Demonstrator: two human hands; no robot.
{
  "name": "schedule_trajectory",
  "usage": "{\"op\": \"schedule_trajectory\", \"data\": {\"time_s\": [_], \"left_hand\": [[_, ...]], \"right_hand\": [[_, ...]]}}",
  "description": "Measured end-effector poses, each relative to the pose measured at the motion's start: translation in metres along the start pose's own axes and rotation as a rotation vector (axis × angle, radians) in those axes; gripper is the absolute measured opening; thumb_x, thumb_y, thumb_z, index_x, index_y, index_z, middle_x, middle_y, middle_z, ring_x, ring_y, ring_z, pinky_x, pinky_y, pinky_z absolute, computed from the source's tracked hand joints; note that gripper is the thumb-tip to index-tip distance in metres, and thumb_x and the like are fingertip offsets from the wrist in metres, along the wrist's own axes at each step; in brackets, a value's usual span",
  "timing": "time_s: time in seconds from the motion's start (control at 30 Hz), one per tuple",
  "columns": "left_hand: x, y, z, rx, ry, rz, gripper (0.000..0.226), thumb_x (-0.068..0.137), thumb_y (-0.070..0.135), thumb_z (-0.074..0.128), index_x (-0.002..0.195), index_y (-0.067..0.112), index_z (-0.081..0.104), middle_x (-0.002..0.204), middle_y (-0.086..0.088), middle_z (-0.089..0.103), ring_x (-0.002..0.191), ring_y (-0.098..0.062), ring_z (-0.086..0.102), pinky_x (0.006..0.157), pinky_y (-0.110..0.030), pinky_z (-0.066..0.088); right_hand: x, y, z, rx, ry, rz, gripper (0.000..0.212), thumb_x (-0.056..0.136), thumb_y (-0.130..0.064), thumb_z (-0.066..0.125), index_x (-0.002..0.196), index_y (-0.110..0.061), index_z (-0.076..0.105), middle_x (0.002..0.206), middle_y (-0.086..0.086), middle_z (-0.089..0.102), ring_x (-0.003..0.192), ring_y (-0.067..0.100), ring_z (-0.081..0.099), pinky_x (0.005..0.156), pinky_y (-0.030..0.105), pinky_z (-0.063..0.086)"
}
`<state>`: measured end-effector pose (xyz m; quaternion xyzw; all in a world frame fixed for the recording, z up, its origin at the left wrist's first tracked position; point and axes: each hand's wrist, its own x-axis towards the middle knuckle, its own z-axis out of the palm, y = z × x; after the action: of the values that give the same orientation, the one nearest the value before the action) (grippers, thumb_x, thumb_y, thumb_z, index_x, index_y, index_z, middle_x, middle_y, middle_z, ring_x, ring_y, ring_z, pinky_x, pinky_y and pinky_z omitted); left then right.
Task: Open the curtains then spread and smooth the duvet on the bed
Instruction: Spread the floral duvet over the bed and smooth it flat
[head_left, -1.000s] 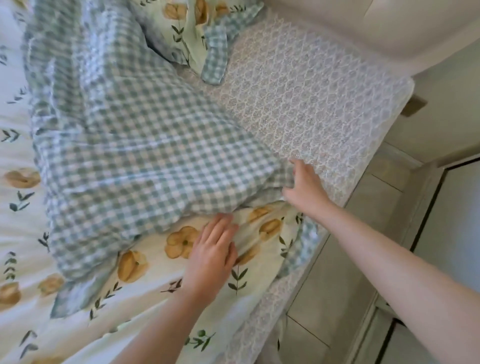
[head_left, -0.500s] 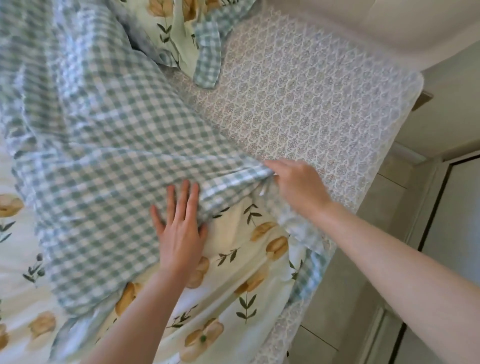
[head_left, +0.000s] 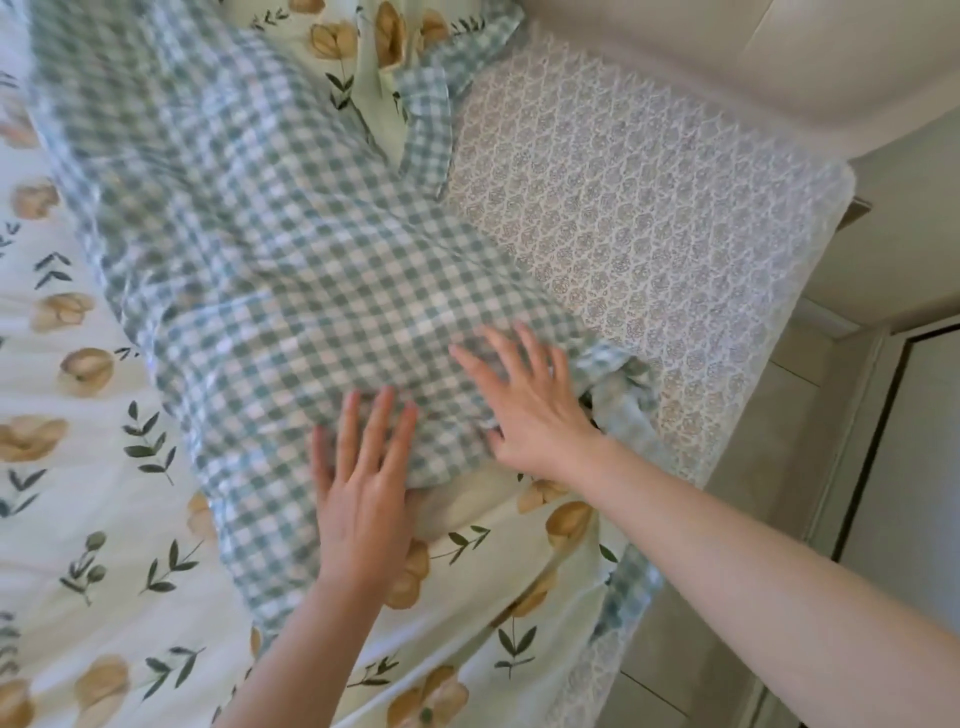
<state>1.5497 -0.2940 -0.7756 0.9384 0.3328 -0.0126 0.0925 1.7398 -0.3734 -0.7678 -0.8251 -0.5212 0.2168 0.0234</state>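
Observation:
The duvet (head_left: 270, 249) lies bunched across the bed, its green-and-white checked side folded over its cream side printed with yellow flowers (head_left: 104, 519). My left hand (head_left: 363, 488) rests flat with fingers spread on the near edge of the checked fold. My right hand (head_left: 530, 400) presses flat beside it, fingers apart, at the fold's crumpled corner. Neither hand grips the cloth. A bare stretch of mattress sheet with a pale lattice pattern (head_left: 649, 218) shows to the right of the duvet.
The bed's right edge (head_left: 769, 364) drops to a tiled floor (head_left: 779, 441). A padded cream headboard (head_left: 727, 67) runs along the top right. A dark-framed door or cabinet panel (head_left: 909, 467) stands at the far right.
My right hand has let go of the checked corner and now lies flat on the fold. My left hand slid right along the fold's edge. The checked fold now reaches further over the sheet.

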Motion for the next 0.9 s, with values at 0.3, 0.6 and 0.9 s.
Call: {"op": "schedule_trajectory", "data": {"time_s": [0.3,0.6,0.9], "left_hand": [[-0.013,-0.023,-0.002,-0.208,-0.017,-0.581,0.108,0.083,0.002,0.062,0.143,0.057,-0.009,0.161,-0.008,0.004,0.143,-0.039,0.018,0.102,-0.057,0.038],[0.105,0.083,-0.06,-0.779,0.447,-0.461,0.081,0.084,-0.005,0.043,0.146,0.045,0.027,0.142,0.003,0.051,0.11,-0.02,0.06,0.09,-0.045,0.053],[0.216,0.21,-0.011,-0.673,-0.325,0.109,0.056,0.099,0.038,0.044,0.151,0.034,0.022,0.161,0.012,0.0,0.148,-0.011,-0.005,0.119,-0.047,0.013]], "right_hand": [[0.025,0.022,0.031,-0.145,0.164,-0.001,0.043,0.088,-0.02,0.066,0.129,-0.024,0.055,0.137,0.004,0.055,0.129,0.031,0.045,0.1,0.048,0.037],[0.03,0.093,-0.06,0.586,0.6,0.288,0.021,0.104,-0.021,0.039,0.102,-0.014,0.059,0.078,-0.007,0.057,0.063,0.01,0.051,0.056,0.02,0.042],[0.033,0.277,-0.087,0.699,0.121,1.013,0.026,0.092,-0.006,0.054,0.113,-0.001,0.067,0.118,0.019,0.066,0.108,0.034,0.062,0.081,0.029,0.048]]}}
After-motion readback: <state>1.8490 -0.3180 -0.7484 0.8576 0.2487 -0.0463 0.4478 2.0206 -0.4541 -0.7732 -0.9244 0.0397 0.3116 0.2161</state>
